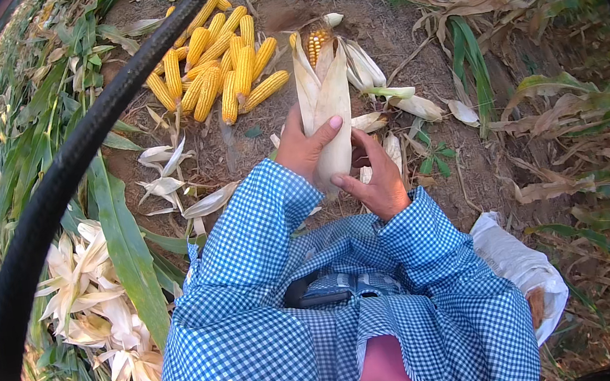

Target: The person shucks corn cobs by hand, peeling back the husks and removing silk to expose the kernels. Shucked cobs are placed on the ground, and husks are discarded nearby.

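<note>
My left hand [306,143] grips an ear of corn in its pale dry husk [326,101], thumb pressed across the front. The husk is parted at the far tip, where yellow kernels [317,45] show. My right hand [375,175] is at the near end, its thumb at the base of the husk and its fingers curled beside the right side, partly hidden. Beyond my left hand lies a pile of husked yellow corn cobs [219,63] on the bare soil. Loose husks and unpeeled ears [415,106] lie to the right of the held ear.
Torn husk pieces [164,171] are scattered at left, near a heap of pale husks [107,315]. Green and dry corn leaves [559,99] line both sides. A white woven sack [517,266] sits by my right side. A black cable [100,125] crosses the view's left.
</note>
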Motion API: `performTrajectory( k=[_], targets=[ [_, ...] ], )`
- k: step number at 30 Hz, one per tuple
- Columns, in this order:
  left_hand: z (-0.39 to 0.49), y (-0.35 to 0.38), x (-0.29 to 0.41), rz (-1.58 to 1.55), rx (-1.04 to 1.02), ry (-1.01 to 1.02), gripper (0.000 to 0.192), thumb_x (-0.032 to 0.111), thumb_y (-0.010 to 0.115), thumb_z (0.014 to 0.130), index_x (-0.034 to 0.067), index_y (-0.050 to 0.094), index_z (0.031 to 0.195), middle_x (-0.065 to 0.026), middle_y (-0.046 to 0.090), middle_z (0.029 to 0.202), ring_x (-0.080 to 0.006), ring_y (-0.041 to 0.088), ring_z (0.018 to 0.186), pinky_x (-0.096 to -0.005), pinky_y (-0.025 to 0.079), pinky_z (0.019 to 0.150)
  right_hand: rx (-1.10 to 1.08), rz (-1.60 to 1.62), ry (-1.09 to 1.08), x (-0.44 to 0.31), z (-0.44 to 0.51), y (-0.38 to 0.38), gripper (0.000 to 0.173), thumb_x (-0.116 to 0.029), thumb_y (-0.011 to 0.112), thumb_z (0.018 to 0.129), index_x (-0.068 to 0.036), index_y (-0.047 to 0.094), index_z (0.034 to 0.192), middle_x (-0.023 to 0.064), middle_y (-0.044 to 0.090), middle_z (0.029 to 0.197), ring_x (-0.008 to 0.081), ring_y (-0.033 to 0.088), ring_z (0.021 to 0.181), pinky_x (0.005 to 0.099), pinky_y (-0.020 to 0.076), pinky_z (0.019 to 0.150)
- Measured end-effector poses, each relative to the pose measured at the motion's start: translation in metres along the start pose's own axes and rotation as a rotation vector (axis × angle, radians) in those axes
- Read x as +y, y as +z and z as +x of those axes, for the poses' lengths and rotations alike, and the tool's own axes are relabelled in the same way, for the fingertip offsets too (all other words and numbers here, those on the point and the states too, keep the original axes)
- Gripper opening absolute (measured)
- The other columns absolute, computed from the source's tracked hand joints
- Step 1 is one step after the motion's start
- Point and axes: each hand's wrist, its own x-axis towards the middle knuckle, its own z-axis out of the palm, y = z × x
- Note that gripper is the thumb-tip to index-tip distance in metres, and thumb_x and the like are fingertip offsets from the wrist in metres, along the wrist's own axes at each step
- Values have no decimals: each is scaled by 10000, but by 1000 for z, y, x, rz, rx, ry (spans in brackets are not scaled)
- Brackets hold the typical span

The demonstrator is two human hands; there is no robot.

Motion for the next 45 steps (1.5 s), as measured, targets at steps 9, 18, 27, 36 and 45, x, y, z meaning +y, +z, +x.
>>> performTrajectory(
  k=[9, 18, 27, 36, 45],
  targets=[
    [4, 3, -38, 275, -17, -50, 859, 116, 764, 750, 14, 230, 1415, -176, 474, 1311, -285, 502, 1179, -412, 415, 1009, 111, 710, 136, 16, 58, -40, 661, -423, 607, 899, 7, 386, 1350, 113, 505, 1281, 212, 483, 1173, 340, 372, 1017],
    [-1, 12, -57, 617, 5, 119, 927, 141, 790, 700, 18, 230, 1428, -212, 482, 1301, -299, 501, 1199, -386, 411, 1012, 462, 775, 60, 28, 73, -8, 298, -154, 453, 974, 28, 506, 1204, 101, 575, 1072, 167, 564, 952, 305, 467, 862],
    [-3, 26, -67, 316, 67, 64, 861, 294, 721, 807, 19, 198, 1432, -203, 460, 1320, -291, 488, 1207, -384, 410, 1005, 475, 824, 290, 26, 74, -13, 430, -334, 468, 959, 24, 507, 1194, 138, 597, 1097, 214, 584, 966, 350, 470, 847],
    [19, 8, -50, -498, 280, -122, 522, 280, 641, 890, 13, 432, 1287, -161, 534, 1238, -304, 555, 1093, -440, 482, 918, 397, 1404, 416, -23, 61, 5, 211, -178, 403, 1006, 3, 487, 1073, -3, 428, 683, 110, 419, 597, 286, 418, 595],
    [32, -71, 40, -519, 704, 239, 811, 669, 545, 815, 100, 375, 1369, -170, 491, 1305, -356, 494, 1176, -573, 371, 1016, 237, 1491, 300, 36, 57, -43, 298, -266, 580, 930, -4, 538, 1066, -13, 471, 694, 71, 432, 607, 242, 410, 550]
  ],
)
